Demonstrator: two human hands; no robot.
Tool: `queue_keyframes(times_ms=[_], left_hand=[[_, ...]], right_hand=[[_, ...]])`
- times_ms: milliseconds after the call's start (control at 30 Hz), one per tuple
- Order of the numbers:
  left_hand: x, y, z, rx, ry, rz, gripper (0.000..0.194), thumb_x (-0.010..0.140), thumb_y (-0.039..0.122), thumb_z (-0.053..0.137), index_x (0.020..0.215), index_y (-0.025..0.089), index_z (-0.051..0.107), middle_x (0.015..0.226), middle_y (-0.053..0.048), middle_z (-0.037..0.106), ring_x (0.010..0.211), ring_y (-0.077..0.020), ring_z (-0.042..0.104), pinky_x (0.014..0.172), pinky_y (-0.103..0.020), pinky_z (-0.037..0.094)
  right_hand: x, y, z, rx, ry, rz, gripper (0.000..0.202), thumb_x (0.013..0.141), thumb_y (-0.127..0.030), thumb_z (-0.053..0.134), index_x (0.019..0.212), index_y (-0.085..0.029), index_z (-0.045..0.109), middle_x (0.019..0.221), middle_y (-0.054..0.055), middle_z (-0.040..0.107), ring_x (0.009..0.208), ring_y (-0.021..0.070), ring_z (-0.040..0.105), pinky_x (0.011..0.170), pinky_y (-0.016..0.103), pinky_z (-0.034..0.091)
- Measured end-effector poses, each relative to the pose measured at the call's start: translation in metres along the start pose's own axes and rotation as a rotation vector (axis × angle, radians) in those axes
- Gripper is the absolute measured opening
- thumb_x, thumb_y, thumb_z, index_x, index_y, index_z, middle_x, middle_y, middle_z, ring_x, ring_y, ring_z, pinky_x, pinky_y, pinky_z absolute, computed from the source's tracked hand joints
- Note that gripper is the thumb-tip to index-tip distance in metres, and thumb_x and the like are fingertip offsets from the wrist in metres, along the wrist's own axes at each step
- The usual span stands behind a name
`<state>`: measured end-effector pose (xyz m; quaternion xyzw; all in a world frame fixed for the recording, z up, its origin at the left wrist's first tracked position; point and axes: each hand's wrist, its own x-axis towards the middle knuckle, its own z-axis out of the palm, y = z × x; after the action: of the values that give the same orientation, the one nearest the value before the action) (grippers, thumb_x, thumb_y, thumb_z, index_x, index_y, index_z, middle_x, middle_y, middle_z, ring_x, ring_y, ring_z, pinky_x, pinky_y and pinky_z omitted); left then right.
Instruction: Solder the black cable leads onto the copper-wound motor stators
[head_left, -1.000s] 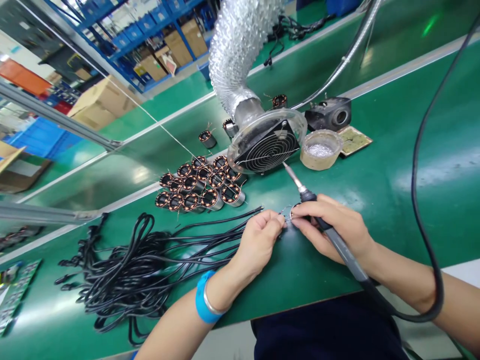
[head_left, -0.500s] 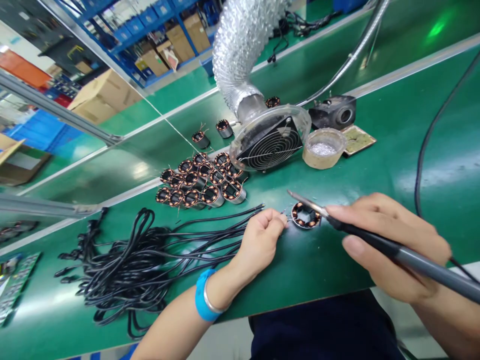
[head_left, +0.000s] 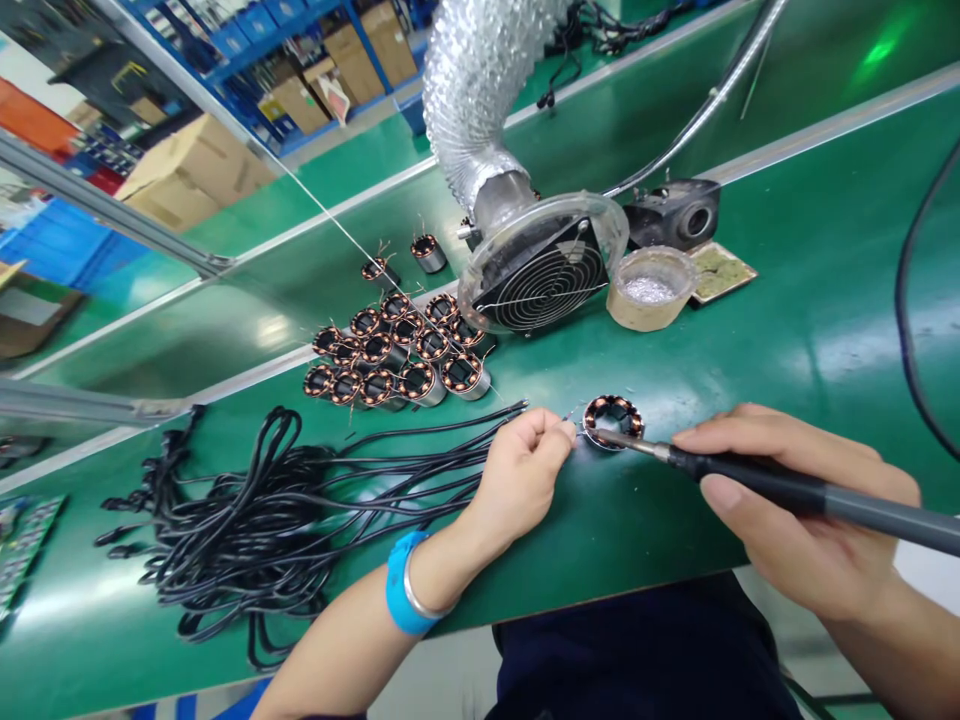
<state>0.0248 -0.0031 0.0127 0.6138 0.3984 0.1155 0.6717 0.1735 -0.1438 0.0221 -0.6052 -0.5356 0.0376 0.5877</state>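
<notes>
My right hand (head_left: 817, 510) grips a soldering iron (head_left: 757, 472) with a dark handle, its metal tip pointing left over a motor stator (head_left: 634, 410). Copper windings ring the stator, which lies on the green bench. Whether the tip touches it I cannot tell. Just left of the stator, my left hand (head_left: 529, 465) is closed in a pinch by a cable end; thin wire ends show between its fingertips and the stator. Black cables (head_left: 255, 520) run from a coiled bundle toward my left hand, several of them passing behind it.
Several copper-wound stators (head_left: 379, 350) stand grouped at the back left. Behind my hands is a fume extractor fan (head_left: 547, 285) on a silver duct (head_left: 469, 110). Right of it sit a round solder pot (head_left: 649, 310), a square pad (head_left: 724, 275) and a black holder (head_left: 667, 222).
My right hand has brought the iron's tip down and toward me, from above the stator to over its near side. My left hand keeps its pinch beside the stator.
</notes>
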Motion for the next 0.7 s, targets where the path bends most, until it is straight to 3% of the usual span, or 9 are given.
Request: queue_keyframes(times_ms=[233,400,533,700], left_hand=[[-0.001,0.002,0.001,0.045,0.006,0.028,0.036,0.083,0.046,0.061,0.064,0.02,0.046,0.054,0.008,0.033,0.05,-0.0071,0.025,0.05,-0.023,0.025],[-0.001,0.002,0.001,0.056,-0.01,0.045,0.031,0.084,0.041,0.057,0.065,0.02,0.047,0.053,0.009,0.033,0.05,-0.0075,0.025,0.05,-0.023,0.025],[-0.001,0.002,0.0,0.084,-0.012,0.053,0.031,0.084,0.041,0.057,0.065,0.019,0.047,0.056,0.007,0.036,0.052,-0.0079,0.029,0.051,-0.023,0.026],[0.0,0.001,0.0,0.098,-0.001,0.059,0.032,0.084,0.042,0.058,0.065,0.019,0.048,0.055,0.008,0.035,0.052,-0.008,0.028,0.052,-0.023,0.026]], right_hand=[[-0.001,-0.006,0.004,0.003,-0.03,0.004,0.024,0.085,-0.012,0.061,0.103,-0.024,0.07,0.071,0.002,0.063,0.052,0.0148,0.053,0.042,0.03,0.04],[-0.005,-0.011,0.005,-0.04,-0.083,-0.067,0.026,0.081,-0.008,0.06,0.103,-0.019,0.069,0.073,0.002,0.063,0.055,0.0143,0.058,0.047,0.029,0.046],[-0.008,-0.01,0.004,-0.082,-0.076,-0.092,0.025,0.08,-0.01,0.062,0.103,-0.018,0.069,0.068,0.001,0.059,0.055,0.015,0.056,0.048,0.03,0.046],[-0.007,-0.008,0.001,-0.039,-0.036,-0.083,0.026,0.079,-0.01,0.061,0.102,-0.018,0.069,0.072,0.002,0.064,0.055,0.0149,0.058,0.048,0.03,0.047]])
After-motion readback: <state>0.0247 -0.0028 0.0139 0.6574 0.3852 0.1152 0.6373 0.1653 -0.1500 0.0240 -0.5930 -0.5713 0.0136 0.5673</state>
